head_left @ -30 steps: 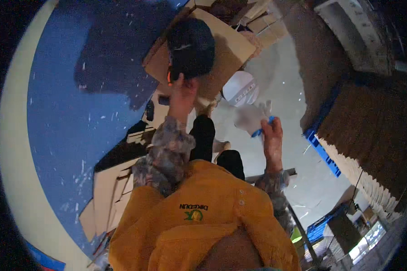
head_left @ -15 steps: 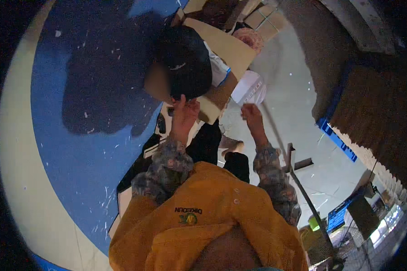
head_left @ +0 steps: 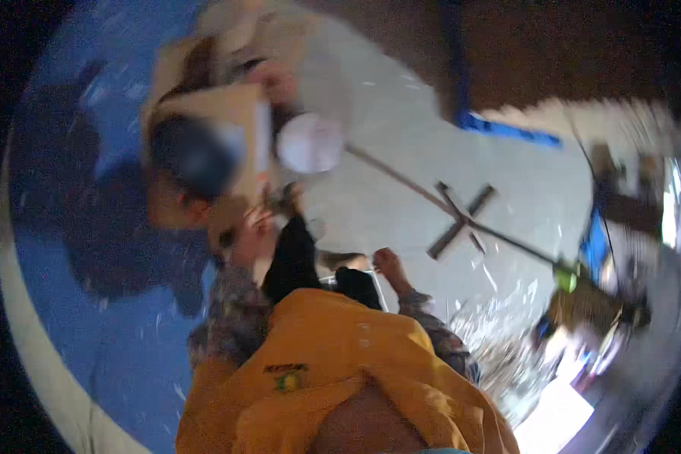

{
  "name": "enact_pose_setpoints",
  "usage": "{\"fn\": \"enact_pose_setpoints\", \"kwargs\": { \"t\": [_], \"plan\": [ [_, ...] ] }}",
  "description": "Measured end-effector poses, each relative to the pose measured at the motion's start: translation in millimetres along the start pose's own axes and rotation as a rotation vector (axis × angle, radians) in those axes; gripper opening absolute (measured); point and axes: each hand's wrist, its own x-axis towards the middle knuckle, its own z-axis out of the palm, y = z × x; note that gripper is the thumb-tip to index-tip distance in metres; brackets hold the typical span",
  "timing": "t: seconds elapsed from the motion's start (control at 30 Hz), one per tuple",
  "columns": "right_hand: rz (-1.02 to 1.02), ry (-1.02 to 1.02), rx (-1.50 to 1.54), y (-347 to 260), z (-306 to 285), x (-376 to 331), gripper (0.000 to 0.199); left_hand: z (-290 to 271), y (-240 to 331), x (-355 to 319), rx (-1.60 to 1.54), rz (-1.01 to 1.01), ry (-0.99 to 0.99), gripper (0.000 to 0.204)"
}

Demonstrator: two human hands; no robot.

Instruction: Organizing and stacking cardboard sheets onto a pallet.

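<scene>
A dark, rounded cap-like thing [head_left: 181, 151], partly blurred, lies on a tan cardboard sheet [head_left: 246, 102] at the upper left. Just below it, close to the cardboard's near edge, is my left hand [head_left: 253, 233], smeared by motion; its fingers look apart with nothing seen in them. My right hand [head_left: 390, 266] is held over the floor, away from other things. Its fingers are curled in, and I see nothing in them. Right of the cardboard sits a white round cap-like thing [head_left: 310, 144].
On the left spreads a blue tabletop [head_left: 68, 333] with a broad shadow. A metal stand with a cross-shaped base [head_left: 465, 219] is on the pale floor. A pinkish round thing [head_left: 274, 82] stands behind the white one. Large brown stacked material [head_left: 552, 53] fills the upper right.
The view has swung to the right, so the table things shift leftward. My left hand has come away from the dark cap-like thing. My right hand has dropped nearer my body.
</scene>
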Motion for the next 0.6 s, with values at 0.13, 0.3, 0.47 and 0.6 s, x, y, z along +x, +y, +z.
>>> {"fn": "enact_pose_setpoints", "kwargs": {
  "t": [0.13,0.3,0.47,0.6],
  "plan": [
    [0.244,0.127,0.274,40.9,-19.0,-62.4,0.02,37.8,-42.4,-7.6,0.213,-0.052,0.261,0.033],
    [-0.023,0.46,0.276,141.7,-59.8,-160.6,0.019,156.8,-134.1,5.8,0.609,-0.155,0.004,0.021],
    [0.32,0.908,0.702,169.7,-79.9,-280.9,0.021,261.7,-251.9,-0.7,1.01,-0.392,-0.427,0.024],
    [0.285,1.172,0.992,217.8,-66.0,-336.5,0.018,338.3,-338.5,-29.8,1.283,-0.443,-0.675,0.025]
  ]
}}
